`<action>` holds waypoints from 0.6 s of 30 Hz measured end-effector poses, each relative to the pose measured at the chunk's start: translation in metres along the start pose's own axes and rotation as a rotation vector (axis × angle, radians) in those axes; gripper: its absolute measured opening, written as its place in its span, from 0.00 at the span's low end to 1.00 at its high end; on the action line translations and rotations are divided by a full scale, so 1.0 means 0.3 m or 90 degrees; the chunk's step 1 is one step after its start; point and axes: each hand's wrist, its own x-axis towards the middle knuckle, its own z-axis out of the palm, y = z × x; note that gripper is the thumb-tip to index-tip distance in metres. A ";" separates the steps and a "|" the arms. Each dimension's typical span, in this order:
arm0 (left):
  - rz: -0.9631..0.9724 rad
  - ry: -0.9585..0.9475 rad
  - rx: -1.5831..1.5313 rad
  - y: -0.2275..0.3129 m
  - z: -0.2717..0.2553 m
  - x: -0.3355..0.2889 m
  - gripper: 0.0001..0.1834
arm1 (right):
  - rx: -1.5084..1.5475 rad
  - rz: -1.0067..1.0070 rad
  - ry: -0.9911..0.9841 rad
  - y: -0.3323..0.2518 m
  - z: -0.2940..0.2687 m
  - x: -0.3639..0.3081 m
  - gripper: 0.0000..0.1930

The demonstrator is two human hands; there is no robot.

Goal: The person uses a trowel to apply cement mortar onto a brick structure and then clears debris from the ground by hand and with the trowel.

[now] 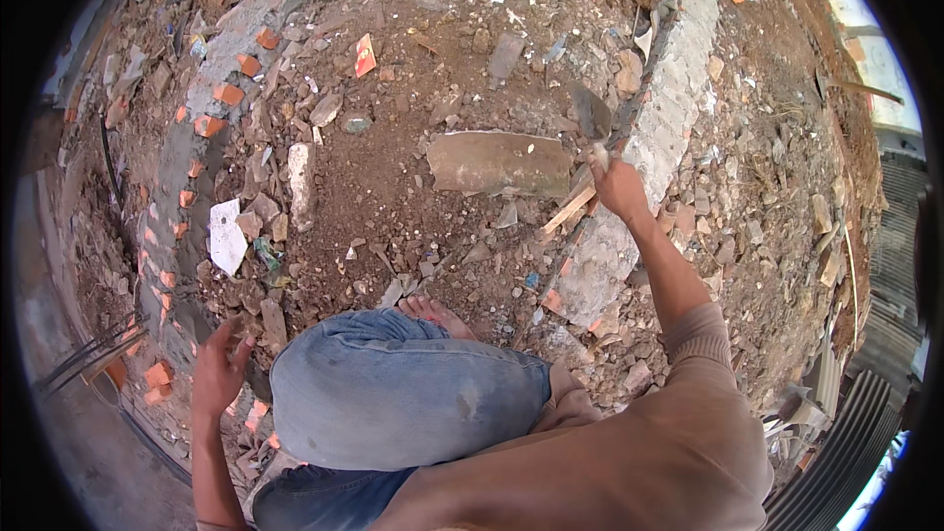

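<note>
My right hand is closed round the handle of a trowel, whose grey blade points away from me. That blade is beside a rough strip of mortar-covered masonry running from near to far on the right. Just under the hand, a short piece of light wood leans at the strip's edge. My left hand hangs with its fingers apart and nothing in it, nearest to a low brick-and-mortar wall on the left. Whether it touches the wall, I cannot tell.
A broad flat slab lies on the rubble-strewn soil between the two strips. Around it are a white broken tile, a pale chunk and several stones. Thin metal rods jut out at left; corrugated sheets stand at lower right.
</note>
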 end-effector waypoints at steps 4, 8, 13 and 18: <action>0.120 -0.034 0.107 0.192 0.198 0.226 0.38 | 0.053 0.015 -0.044 -0.106 0.178 -0.199 0.27; 0.292 0.090 0.150 0.469 0.412 0.530 0.57 | 0.148 0.062 0.000 -0.313 0.182 -0.306 0.31; 0.525 0.182 0.234 0.726 0.562 0.811 0.62 | 0.185 -0.051 -0.061 -0.472 0.193 -0.400 0.29; 0.369 0.054 0.278 0.587 0.574 0.809 0.34 | 0.181 0.065 0.016 -0.388 0.125 -0.399 0.26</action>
